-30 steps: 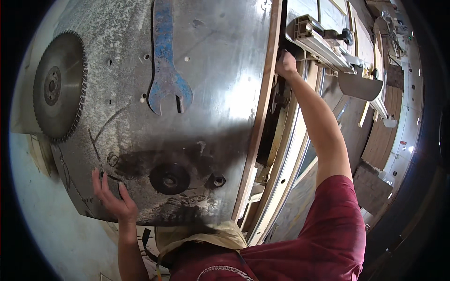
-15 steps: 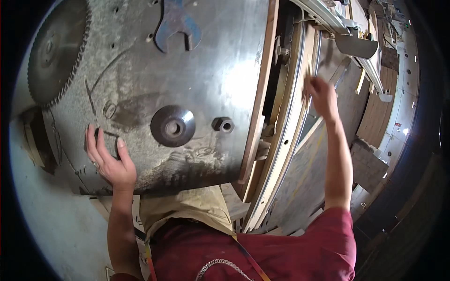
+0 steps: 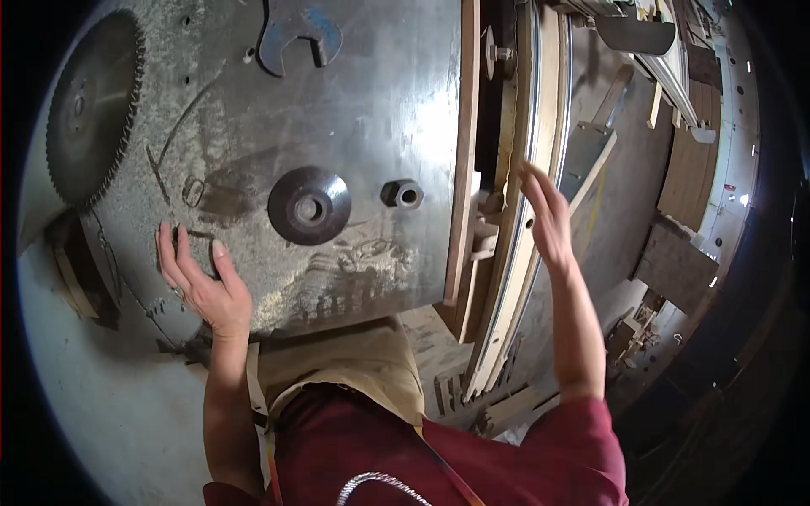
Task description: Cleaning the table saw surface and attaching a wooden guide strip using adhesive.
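The left hand [image 3: 205, 288] is spread on the counter [image 3: 380, 93], seemingly for support, and the right hand [image 3: 550, 221] held flat, fingers together, by the rail [image 3: 550, 93], with flange [image 3: 291, 205] and nut [image 3: 392, 193] apparently laid between for reach.

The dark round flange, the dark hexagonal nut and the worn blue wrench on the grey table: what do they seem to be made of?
Dark round flange: probably steel, smooth and semi-glossy, with soft highlights.
Dark hexagonal nut: likely steel, dark finish; its facets show low sheen.
Worn blue wrench: apparently painted metal; blue patches beside dull grey.
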Demonstrator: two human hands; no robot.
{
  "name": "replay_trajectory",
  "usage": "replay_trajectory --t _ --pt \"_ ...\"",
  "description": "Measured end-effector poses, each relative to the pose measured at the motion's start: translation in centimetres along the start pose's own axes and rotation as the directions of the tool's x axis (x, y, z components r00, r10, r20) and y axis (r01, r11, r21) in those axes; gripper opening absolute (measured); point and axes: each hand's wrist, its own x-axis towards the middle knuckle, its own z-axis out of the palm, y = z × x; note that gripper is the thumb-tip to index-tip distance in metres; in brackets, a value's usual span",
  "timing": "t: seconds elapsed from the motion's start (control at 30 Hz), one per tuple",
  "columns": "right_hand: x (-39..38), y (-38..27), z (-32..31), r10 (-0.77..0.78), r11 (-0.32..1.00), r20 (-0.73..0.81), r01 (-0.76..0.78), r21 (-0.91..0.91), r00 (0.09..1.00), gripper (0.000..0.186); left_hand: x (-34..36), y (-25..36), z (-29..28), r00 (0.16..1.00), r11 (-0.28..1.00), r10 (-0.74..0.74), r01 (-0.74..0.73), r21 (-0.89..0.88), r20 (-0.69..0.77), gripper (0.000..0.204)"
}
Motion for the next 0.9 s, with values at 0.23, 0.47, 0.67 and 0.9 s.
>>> replay_trajectory --t 0.23,0.47,0.67,0.9 --pt "23.4 12.5 12.0 0.384 0.896 -0.063 -0.355 0.267 0.921 0.075 0.0 -1.0 -0.9 1.000 0.998 0.013 -0.013 0.064 0.003 0.047" --pt "35.7 29.4 11.7 -0.312 0.709 -0.426 -0.090 -0.699 0.849 0.044 0.6 0.5 0.2 0.999 1.000 -0.026 0.026 0.017 0.024 0.046" --pt "38.4 26.8 16.6 -0.137 0.910 -0.518 -0.099 -0.402 0.844 0.042 0.6 -0.1 -0.8 0.999 0.997 0.002 -0.005 0.080 0.037 0.047" --pt "43.3 21.2 16.1 0.021 0.991 -0.437 -0.077 -0.110 0.899 0.047 0.7 -0.1 -0.4 0.997 0.999 -0.022 0.020 0.030 0.080 0.048"
